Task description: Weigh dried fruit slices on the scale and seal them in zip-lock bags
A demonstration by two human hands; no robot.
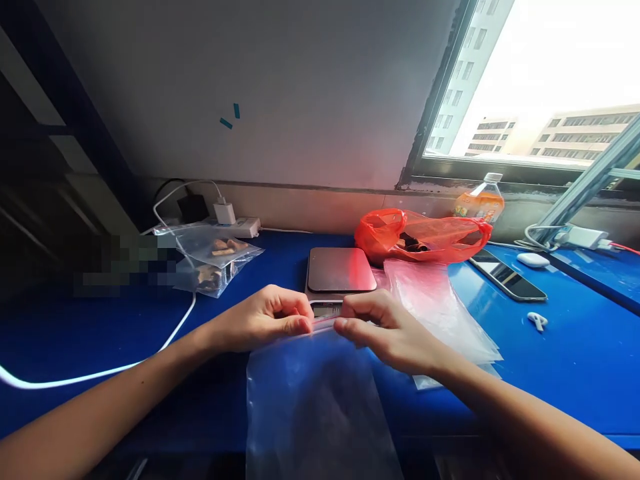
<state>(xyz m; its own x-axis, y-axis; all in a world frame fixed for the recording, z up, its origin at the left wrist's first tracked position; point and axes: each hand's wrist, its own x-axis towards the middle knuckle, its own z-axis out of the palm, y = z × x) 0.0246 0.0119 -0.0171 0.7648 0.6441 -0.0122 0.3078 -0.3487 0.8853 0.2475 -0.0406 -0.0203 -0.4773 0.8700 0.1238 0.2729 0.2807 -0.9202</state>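
Observation:
A clear zip-lock bag hangs down over the table's front edge, its pink-striped seal at the top. My left hand pinches that seal between thumb and curled fingers. A short way to the right, my right hand grips the same strip, also pinched closed. I see nothing inside the bag. Just behind both hands sits a kitchen scale with a flat metal plate, its display partly covered by the fingers. A stack of flat plastic bags lies to the right of the scale, partly behind my right forearm.
Filled zip-lock bags with brown pieces lie at left, near a power strip and white cable. Behind are a red plastic bag and an orange-labelled bottle. At right lie a phone, earbud case and earbud.

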